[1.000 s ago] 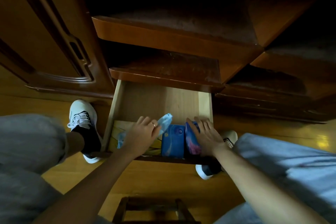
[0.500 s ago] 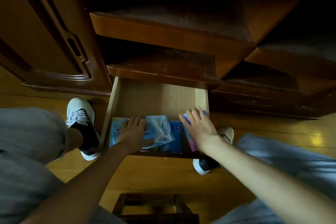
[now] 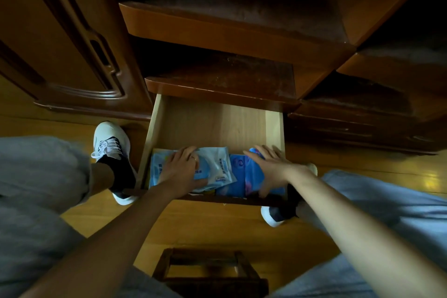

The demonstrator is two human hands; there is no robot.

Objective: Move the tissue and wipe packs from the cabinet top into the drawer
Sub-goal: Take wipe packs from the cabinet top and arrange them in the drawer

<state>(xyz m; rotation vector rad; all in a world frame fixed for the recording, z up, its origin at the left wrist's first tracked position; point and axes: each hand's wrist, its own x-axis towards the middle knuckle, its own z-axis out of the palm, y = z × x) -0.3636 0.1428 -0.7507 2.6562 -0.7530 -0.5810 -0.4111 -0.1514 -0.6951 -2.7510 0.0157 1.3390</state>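
- Progress: looks near done. Packs sit at the front of the open drawer (image 3: pixel 214 126); visible cabinet ledges (image 3: pixel 217 31) carry none. Top surface may be out of frame, can't confirm.
- Left hand (image 3: pixel 180 169): fingers flat, pressing the light blue-white wipe pack (image 3: pixel 217 167) on the drawer's left side. No grip.
- Right hand (image 3: pixel 268 164): fingers spread flat on the dark blue tissue packs (image 3: pixel 238 172), right side. No grip.
- Hands apart, packs directly beneath them.
- Likely left: settle packs, shut drawer.
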